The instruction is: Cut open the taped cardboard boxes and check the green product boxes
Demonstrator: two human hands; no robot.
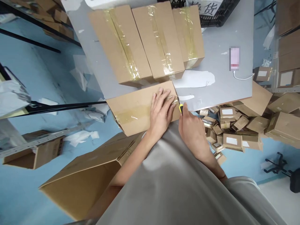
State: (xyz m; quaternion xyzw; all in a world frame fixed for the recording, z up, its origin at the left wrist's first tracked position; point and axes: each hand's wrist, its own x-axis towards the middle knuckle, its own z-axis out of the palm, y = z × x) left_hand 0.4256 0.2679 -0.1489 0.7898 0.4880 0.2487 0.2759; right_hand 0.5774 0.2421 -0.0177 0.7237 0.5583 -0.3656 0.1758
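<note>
A taped cardboard box (131,109) lies at the near edge of the grey table, against my body. Flat on its top, near the right end, rests my left hand (160,109), fingers stretched out and slightly spread. My right hand (192,131) is closed around a yellow-and-black utility knife (181,108), index finger along its handle. The knife's tip meets the box's right edge, beside the tape there. How deep the blade sits cannot be made out.
Three taped boxes (159,40) stand in a row behind. A black crate (213,15) is at the back, and a phone with a cable (234,58) lies right. Small boxes (231,125) are heaped at right; a large open carton (82,178) stands at lower left.
</note>
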